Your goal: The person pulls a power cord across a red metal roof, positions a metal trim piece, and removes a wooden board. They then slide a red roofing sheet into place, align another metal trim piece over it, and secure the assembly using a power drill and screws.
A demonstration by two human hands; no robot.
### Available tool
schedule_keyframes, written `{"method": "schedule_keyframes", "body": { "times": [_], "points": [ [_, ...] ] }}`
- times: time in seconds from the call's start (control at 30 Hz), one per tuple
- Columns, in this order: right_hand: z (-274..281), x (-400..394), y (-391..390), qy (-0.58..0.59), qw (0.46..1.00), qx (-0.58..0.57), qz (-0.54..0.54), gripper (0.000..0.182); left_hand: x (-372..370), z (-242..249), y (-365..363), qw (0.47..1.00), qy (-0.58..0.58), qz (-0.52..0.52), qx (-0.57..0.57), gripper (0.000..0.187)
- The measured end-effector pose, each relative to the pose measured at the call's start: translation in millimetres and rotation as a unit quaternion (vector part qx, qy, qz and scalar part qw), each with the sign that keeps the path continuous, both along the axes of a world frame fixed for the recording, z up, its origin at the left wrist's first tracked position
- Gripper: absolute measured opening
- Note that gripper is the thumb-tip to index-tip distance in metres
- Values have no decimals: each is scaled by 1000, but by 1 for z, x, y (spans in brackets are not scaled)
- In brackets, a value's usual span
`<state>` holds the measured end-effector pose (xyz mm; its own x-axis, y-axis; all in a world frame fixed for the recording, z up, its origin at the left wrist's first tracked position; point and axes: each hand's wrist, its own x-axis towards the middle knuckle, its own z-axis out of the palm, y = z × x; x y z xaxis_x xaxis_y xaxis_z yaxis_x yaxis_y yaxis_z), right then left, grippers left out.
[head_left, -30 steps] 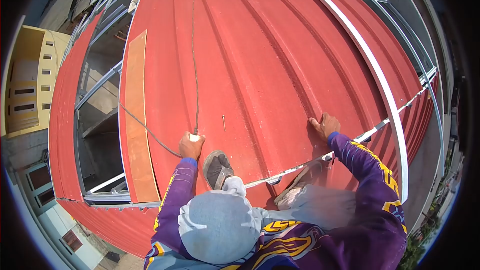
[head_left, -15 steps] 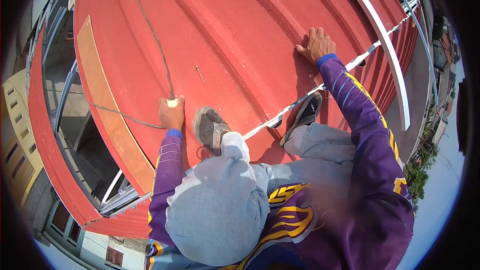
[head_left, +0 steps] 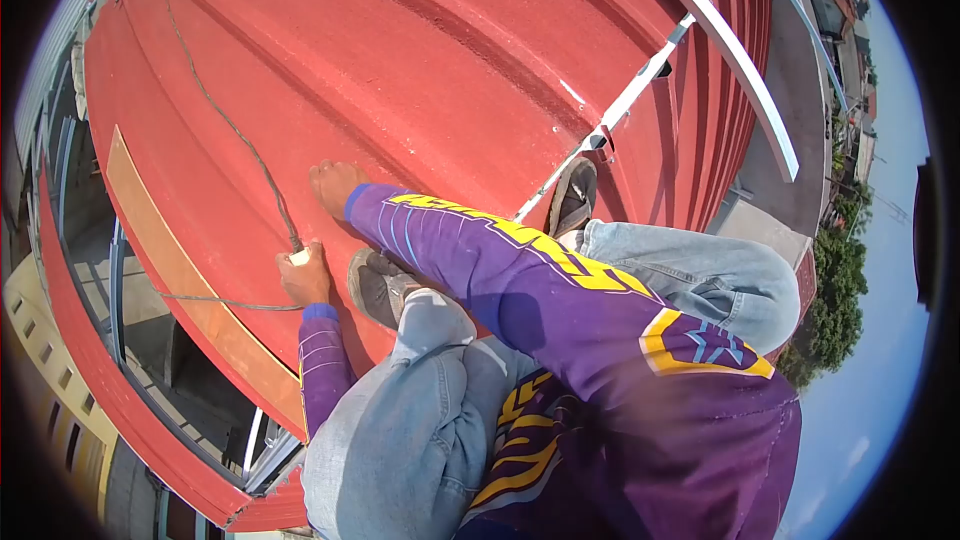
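Observation:
My left hand (head_left: 304, 275) is closed around a pale connector (head_left: 299, 257) on the red metal roof (head_left: 440, 70). A dark cord (head_left: 225, 118) runs up the roof from the connector, and another cord (head_left: 220, 302) leaves my hand to the left. Just above and to the right, my right hand (head_left: 336, 187) rests on the roof with its fingers curled in. Whatever it may hold is hidden. The screw seen before is not visible now.
A curved white metal strip (head_left: 735, 50) lies at the upper right, beyond a white rail (head_left: 632, 90). An orange-brown strip (head_left: 180, 250) borders an open frame on the left. My shoes (head_left: 375, 286) are on the roof. Trees (head_left: 835, 285) show past the right edge.
My right hand has moved left across the roof from beside the white rail to near my left hand, and its fingers have curled. My left hand still grips the connector. The view has shifted.

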<state>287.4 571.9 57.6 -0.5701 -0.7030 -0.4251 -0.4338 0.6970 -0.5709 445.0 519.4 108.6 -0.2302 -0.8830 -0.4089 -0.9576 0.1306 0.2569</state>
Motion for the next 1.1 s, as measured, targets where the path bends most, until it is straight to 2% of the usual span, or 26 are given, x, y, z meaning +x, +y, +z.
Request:
{"method": "schedule_keyframes", "body": {
  "times": [0.07,0.1,0.13,0.2,0.23,0.3,0.33,0.4,0.43,0.5,0.6,0.67,0.7,0.77,0.87,0.93,1.0,1.07,1.1],
  "points": [
    [7,-23,10,-16,999,-18,-25,21,-2,4,2,1000,19,2,-1,56],
    [15,-48,24,-45,998,2,43,20,-3,5,4,999,32,11,-3,57],
    [27,-77,39,-76,990,19,115,19,-4,5,2,1000,-2,8,7,56],
    [50,-118,65,-13,993,50,109,19,-6,2,4,1000,-5,6,-2,56],
    [40,-124,74,35,996,25,84,19,-1,2,1,1000,0,-6,-5,55],
    [36,-128,68,31,991,48,121,25,2,-3,0,1000,15,-12,-19,55],
    [38,-125,58,34,991,39,125,25,-4,-2,-2,999,16,-7,-29,55],
    [41,-99,41,118,973,-116,159,26,-1,1,-1,1000,6,2,17,56],
    [37,-87,26,110,973,-120,162,26,-1,1,-4,1000,-2,6,14,56],
    [27,-51,5,57,963,-78,252,30,0,0,-4,1000,4,-7,20,55],
    [-4,-14,-4,32,955,-58,289,30,-7,6,-5,1000,-3,-2,9,56],
    [-10,-4,-6,-51,991,-52,116,29,-3,7,-1,1000,-16,-3,26,57],
    [-8,-11,-6,-59,990,-45,122,29,-5,5,-5,999,-21,-8,22,57],
    [-1,-25,-2,-27,975,-31,217,28,-5,1,-7,999,-30,-8,14,57],
    [8,-51,17,-18,976,-66,205,31,-2,-2,-10,1000,-28,-13,-1,58],
    [14,-85,36,-63,977,-122,161,35,-4,0,-9,1000,-25,-1,7,58],
    [62,-141,56,-278,955,-33,97,44,0,-1,-9,999,-31,-6,9,59],
    [33,-196,93,-332,943,-8,27,33,-1,-5,-15,999,-33,-20,4,62],
    [74,-229,103,-371,927,56,7,24,2,-7,-16,999,-27,-29,8,64]
  ]
}}
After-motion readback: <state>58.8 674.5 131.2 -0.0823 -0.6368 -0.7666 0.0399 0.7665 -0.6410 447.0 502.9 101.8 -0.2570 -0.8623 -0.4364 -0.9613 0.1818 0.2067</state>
